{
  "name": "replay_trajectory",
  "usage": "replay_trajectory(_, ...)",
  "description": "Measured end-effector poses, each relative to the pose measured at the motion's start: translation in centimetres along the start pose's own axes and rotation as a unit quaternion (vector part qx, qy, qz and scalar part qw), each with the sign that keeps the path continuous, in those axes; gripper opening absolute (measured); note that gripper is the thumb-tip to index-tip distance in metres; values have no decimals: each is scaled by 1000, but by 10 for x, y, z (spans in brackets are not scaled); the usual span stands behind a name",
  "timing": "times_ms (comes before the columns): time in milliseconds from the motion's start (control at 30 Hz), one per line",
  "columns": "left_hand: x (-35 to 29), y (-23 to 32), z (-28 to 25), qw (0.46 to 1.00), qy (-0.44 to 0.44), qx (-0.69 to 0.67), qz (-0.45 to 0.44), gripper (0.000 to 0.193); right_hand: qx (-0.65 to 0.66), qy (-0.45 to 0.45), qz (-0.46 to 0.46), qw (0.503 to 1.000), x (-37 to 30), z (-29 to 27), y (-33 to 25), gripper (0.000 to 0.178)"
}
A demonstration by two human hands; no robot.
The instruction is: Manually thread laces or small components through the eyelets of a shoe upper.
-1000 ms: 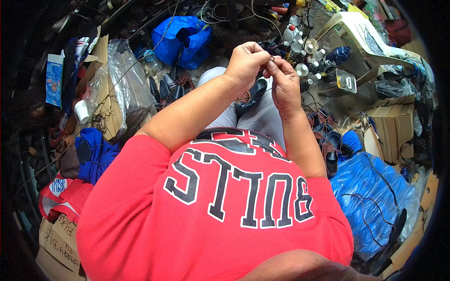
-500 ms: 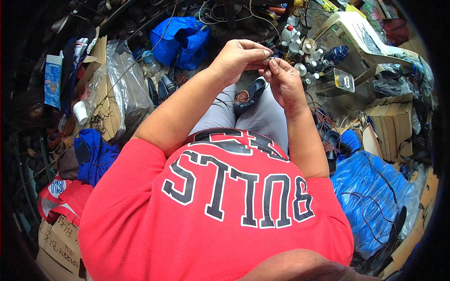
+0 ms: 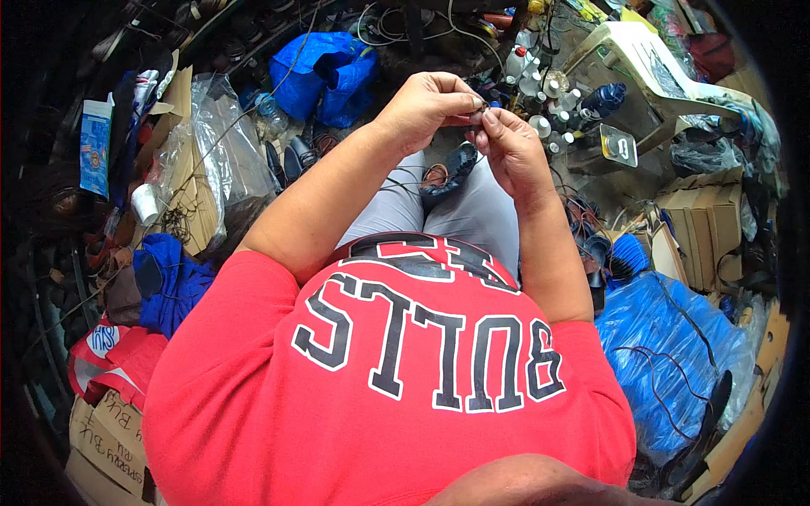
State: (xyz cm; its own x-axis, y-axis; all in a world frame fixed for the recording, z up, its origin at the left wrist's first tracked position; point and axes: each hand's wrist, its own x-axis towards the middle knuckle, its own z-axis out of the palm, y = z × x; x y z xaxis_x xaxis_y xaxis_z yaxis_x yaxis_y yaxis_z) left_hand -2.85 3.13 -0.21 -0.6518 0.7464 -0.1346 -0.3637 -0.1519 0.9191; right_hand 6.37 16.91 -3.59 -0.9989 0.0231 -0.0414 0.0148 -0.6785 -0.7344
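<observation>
My left hand (image 3: 432,108) and my right hand (image 3: 515,152) meet fingertip to fingertip above my knees. Both are closed in a pinch. A tiny dark bit shows where the thumbs and forefingers come together, too small to name; it may be thread or a needle. Below the hands, a dark shoe with a brown inside (image 3: 450,175) rests between my grey-trousered legs (image 3: 485,207), touched by neither hand.
A blue bag (image 3: 325,76) lies ahead, left of several white bottles (image 3: 540,126). A white plastic chair (image 3: 641,67) stands far right. Cardboard (image 3: 704,219) and a blue plastic bundle (image 3: 666,354) sit at my right; clear plastic sheeting (image 3: 228,143) lies left.
Both hands have shifted very slightly left, with the fingertips still together. The right fingers have turned a little. The shoe and the things around stay in place.
</observation>
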Motion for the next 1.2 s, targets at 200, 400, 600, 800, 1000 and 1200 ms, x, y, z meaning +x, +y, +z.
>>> replay_trajectory(200,-1,4,6,999,3,37,24,10,45,-16,25,999,-1,-2,-9,16)
replay_trajectory(400,1,5,6,993,6,105,62,8,88,-16,68,994,-2,2,-11,16)
replay_trajectory(600,6,-3,5,998,15,28,63,5,17,0,32,999,0,5,-11,15)
replay_trajectory(800,4,-7,17,994,34,-77,64,7,-143,39,-92,985,2,13,-2,11)
replay_trajectory(1000,7,-17,19,989,58,-113,70,9,-178,74,-158,968,4,14,11,10)
replay_trajectory(1200,12,-12,23,992,58,-91,70,3,-145,60,-160,975,7,1,4,11)
